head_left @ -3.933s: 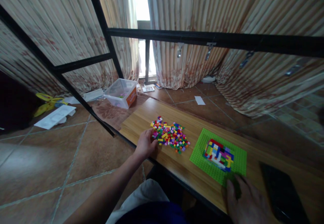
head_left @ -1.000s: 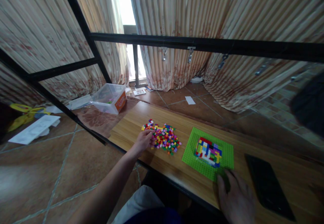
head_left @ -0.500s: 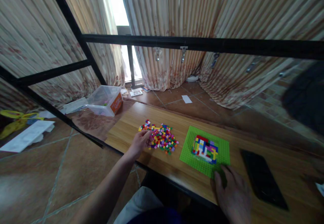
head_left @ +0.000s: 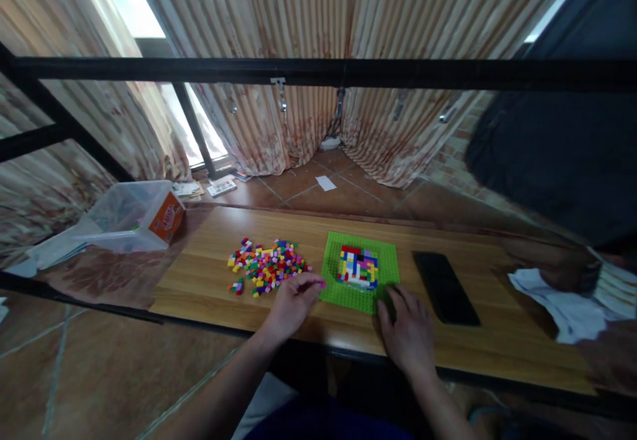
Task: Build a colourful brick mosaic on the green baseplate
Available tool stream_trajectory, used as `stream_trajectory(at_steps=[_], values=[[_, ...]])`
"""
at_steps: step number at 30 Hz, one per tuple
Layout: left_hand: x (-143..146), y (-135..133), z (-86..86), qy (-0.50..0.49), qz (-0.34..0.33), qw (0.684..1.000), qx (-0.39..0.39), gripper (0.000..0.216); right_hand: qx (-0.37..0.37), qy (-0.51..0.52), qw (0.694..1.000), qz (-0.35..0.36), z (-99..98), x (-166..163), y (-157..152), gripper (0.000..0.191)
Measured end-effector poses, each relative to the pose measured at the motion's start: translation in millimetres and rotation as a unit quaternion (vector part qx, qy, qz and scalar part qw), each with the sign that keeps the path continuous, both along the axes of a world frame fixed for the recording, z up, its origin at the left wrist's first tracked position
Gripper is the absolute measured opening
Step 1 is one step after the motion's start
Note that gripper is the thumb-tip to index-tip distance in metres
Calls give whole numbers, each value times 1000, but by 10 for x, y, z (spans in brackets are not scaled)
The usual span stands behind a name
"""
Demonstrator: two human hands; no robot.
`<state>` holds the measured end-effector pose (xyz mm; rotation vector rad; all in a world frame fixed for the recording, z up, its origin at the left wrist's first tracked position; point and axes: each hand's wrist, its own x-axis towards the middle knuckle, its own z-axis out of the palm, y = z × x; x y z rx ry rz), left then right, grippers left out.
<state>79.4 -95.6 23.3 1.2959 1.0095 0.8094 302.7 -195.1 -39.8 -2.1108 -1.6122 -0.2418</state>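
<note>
My left hand (head_left: 294, 304) is closed in a pinch on a small pink toy brick (head_left: 323, 285), close to the left edge of the green baseplate (head_left: 385, 247). On that plate stands a low block of multicoloured bricks (head_left: 357, 269), built together. My right hand (head_left: 407, 324) lies with its fingers apart at the plate's lower right edge, fingertips touching it and nothing seen in its grasp. A loose pile of small bricks (head_left: 271, 267) in many colours spreads over the wooden table, left of the plate. A few joined bricks (head_left: 237, 286) lie apart from the pile.
To the right of the plate lies a black phone-like slab (head_left: 445, 289), with crumpled white paper (head_left: 560, 300) farther right. A clear plastic box (head_left: 124, 214) with an orange label stands beyond the table's left end. A black metal bar (head_left: 308, 72) runs across above the table.
My left hand has moved right from the brick pile to the plate's edge, now pinching a pink brick. My right hand stays at the plate. The head view has turned right.
</note>
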Motion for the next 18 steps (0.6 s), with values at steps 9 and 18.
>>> stream_trajectory(at_steps=[9, 18], values=[[395, 125, 133, 208, -60, 939, 268, 17, 6, 23, 1000, 7, 3, 11, 14, 40], [522, 230, -24, 263, -64, 867, 418, 16, -6, 25, 1000, 2, 29, -4, 12, 40]])
